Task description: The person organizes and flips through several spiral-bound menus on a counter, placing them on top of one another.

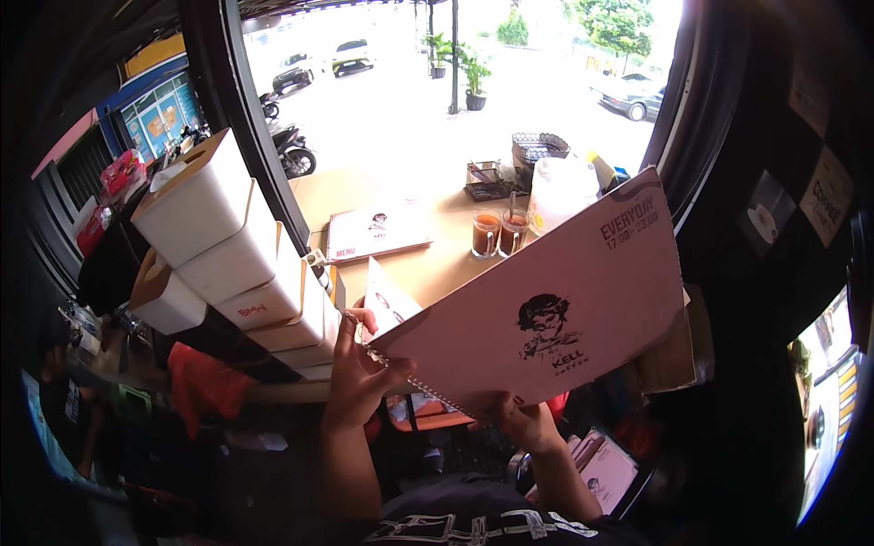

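A large pinkish, spiral-bound menu booklet (471,341) is tilted up in front of me, its cover bearing a drawn figure and writing. My left hand (365,375) grips it at the wire spine, thumb on the cover. At the lower edge my right hand (526,420) holds it, thumb on the front and the other fingers partly hidden. Behind the spine, by my left fingertips, shows a white printed sheet or cover (386,300); whether it belongs to the same booklet I cannot tell. Another spiral-bound menu (382,228) lies flat on the table farther off.
On the table (444,276) stand two glass mugs of brown drink (487,235), a white container (563,188) and a dark lace-edged basket (539,147). Stacked white tissue boxes (225,252) rise at the left. More menus (608,471) lie low at the right, near my forearm.
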Motion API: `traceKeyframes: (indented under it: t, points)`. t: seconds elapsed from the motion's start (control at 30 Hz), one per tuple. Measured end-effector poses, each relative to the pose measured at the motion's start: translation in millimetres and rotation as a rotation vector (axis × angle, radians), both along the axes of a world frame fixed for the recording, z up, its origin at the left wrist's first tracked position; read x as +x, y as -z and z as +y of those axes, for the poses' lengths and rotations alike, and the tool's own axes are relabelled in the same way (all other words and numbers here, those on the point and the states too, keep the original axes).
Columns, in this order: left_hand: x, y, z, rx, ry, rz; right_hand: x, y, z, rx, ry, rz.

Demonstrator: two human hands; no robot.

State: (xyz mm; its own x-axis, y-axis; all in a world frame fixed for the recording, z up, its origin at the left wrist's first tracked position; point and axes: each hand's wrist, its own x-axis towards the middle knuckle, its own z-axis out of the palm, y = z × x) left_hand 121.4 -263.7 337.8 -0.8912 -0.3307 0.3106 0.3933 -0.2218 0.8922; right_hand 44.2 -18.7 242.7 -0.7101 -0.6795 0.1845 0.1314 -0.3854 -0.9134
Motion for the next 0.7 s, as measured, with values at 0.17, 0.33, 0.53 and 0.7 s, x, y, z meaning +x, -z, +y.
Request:
traceKeyframes:
  t: [0.17,0.33,0.53,0.7]
  points:
    - [-10,16,2,-0.017,-0.109,-0.066,-2,2,2,0.072,0.043,0.076]
    - [-18,20,-1,-0.146,-0.171,-0.029,5,4,7,0.003,0.078,0.045]
    - [-27,18,11,-0.119,-0.101,0.059,-6,8,12,-0.194,0.047,-0.407]
    - [-25,28,8,-0.202,-0.186,0.052,-3,7,6,-0.113,0.103,-0.398]
